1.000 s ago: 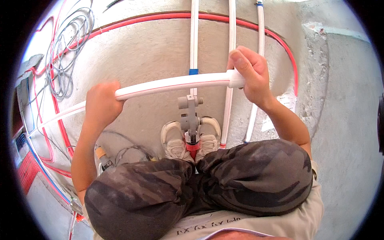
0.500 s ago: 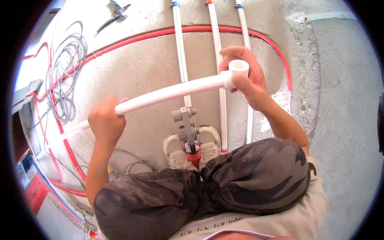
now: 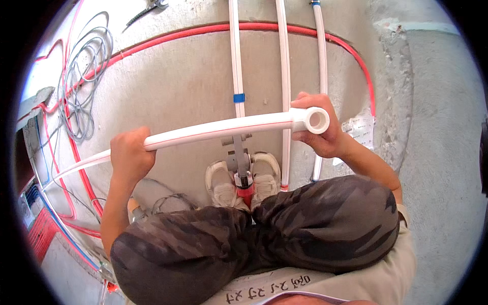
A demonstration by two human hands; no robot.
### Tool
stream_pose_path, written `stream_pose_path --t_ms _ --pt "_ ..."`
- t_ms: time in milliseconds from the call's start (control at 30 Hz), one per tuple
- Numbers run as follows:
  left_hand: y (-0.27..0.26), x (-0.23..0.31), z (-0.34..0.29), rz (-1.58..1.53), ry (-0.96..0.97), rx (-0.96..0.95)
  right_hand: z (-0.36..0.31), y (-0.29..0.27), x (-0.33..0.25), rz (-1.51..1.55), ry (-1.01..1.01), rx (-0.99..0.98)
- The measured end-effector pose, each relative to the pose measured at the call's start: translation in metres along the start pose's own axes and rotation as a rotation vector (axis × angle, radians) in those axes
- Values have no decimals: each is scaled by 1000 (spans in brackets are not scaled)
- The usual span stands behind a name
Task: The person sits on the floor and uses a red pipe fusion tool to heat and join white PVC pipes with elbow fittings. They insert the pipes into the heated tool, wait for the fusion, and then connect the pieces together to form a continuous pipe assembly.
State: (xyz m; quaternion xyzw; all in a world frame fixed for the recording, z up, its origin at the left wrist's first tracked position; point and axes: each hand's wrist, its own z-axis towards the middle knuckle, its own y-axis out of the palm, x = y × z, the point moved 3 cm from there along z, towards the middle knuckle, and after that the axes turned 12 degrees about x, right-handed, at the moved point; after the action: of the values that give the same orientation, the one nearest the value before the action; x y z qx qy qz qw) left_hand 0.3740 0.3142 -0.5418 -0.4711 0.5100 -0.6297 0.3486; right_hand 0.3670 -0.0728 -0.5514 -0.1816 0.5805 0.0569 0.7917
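A long white plastic pipe (image 3: 223,128) with a thin red stripe crosses in front of my knees. My left hand (image 3: 132,155) is wrapped round it at the left. On its right end sits a white elbow fitting (image 3: 317,120), its round opening facing up toward me. My right hand (image 3: 325,129) grips this fitting, thumb on the near side and fingers on the far side. Below the pipe, a grey pipe-welding tool (image 3: 238,161) with a red handle stands between my shoes, partly hidden by the pipe.
Three white pipes (image 3: 283,66) run away from me along the floor, one with a blue clip (image 3: 239,98). A red conduit (image 3: 203,31) curves across them. Coiled grey cable (image 3: 81,76) lies at left, a wrench (image 3: 147,12) far off, a printed sheet (image 3: 358,133) at right.
The pipe's right end has come lower and nearer, and the fitting has turned so its opening faces me more directly. Both hands keep their hold; the view has shifted slightly.
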Motion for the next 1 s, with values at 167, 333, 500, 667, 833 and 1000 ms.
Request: stream_pose_path --t_ms 167,333,500,667,833,1000 --pt "-9 10 -13 42 34 86 -15 6 9 89 -97 -3" --pt "-11 13 -17 93 123 224 -6 13 -1 105 -115 9" --pt "-8 9 -18 163 175 443 10 4 -20 -163 135 -85" --pt "-7 9 -24 185 170 472 16 4 -29 -290 181 -173" --pt "-11 -4 -30 -12 68 100 8 6 -32 -395 20 -256" --pt "-14 -10 -32 54 79 -46 7 7 -24 -337 242 -295"
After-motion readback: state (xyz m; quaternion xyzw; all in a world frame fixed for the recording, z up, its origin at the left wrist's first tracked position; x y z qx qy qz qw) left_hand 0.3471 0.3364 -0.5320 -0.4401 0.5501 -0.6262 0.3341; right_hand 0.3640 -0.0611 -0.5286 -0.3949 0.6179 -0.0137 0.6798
